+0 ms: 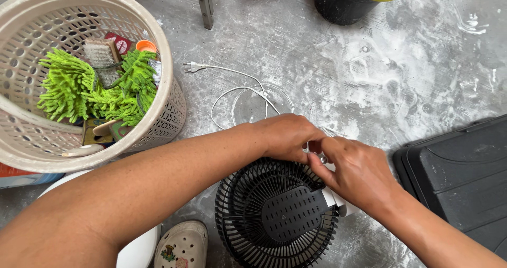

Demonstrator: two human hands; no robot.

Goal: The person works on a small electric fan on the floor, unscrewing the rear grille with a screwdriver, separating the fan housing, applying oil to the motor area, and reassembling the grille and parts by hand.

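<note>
Black fan grille [274, 215], left hand [285, 137], right hand [359, 175] pinching its rim (grips clamped)

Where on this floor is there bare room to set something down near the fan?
The widest bare floor lies between the white cord, the dark bucket and the black case. It is crowded by the basket and where both hands, left and right, meet over the fan grille.

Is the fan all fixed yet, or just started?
Done: the white cord lies unplugged on the floor. In hand: the left hand and right hand pinch something small at the rim of the black fan grille. Left: the grille looks still mounted on the fan.
</note>
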